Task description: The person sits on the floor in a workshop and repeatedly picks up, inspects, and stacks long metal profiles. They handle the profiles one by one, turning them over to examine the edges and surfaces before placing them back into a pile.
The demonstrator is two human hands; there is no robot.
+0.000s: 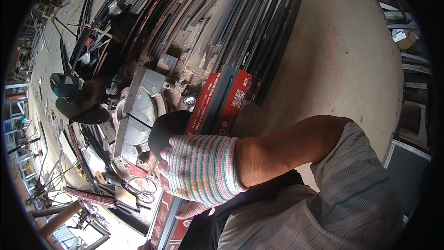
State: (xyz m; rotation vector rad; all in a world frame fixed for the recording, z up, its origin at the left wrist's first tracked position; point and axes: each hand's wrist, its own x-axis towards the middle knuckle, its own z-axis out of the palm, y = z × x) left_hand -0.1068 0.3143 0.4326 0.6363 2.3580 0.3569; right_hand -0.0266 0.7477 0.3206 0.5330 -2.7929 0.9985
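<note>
My right hand [201, 170], in a striped knit glove, reaches in from the right and lies across a long red-and-dark-grey profile bar [230, 104]. Its fingers bend over the bar and the thumb shows on the near side; the fingertips are partly hidden. Slanting from the upper middle to the lower left, the bar carries red printed film. A dark rounded shape [169, 129] sits beside the glove. To the left is a mitre saw with a grey metal table [143, 113] and a toothed blade [95, 115] raised off it. My left hand does not show.
Long dark profiles [259, 23] lie in a bundle beyond the saw. A small round-faced device [189, 99] rests near the saw table. Offcuts and cables [138, 187] clutter the lower left. Concrete floor [337, 41] spreads to the right, with a dark framed panel [407, 176] at the edge.
</note>
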